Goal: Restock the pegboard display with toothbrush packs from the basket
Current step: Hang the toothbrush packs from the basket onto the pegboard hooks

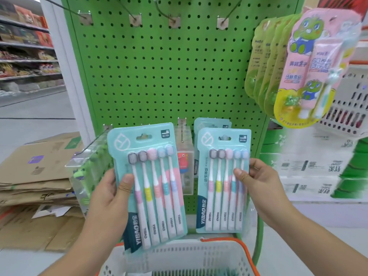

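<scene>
1. The white basket [179,259] with an orange rim is sitting nearest, at the bottom edge; its contents are too blurred to tell.
2. The left hand [108,198] is holding a teal toothbrush pack [151,186] above the basket, grip clamped on it, thumb on the front.
3. The right hand [258,188] is pinching a second toothbrush pack [223,182], which is sitting in front of more teal packs on the green pegboard [169,76].
4. Flattened cardboard boxes [39,176] are lying on the floor to the left.
</scene>
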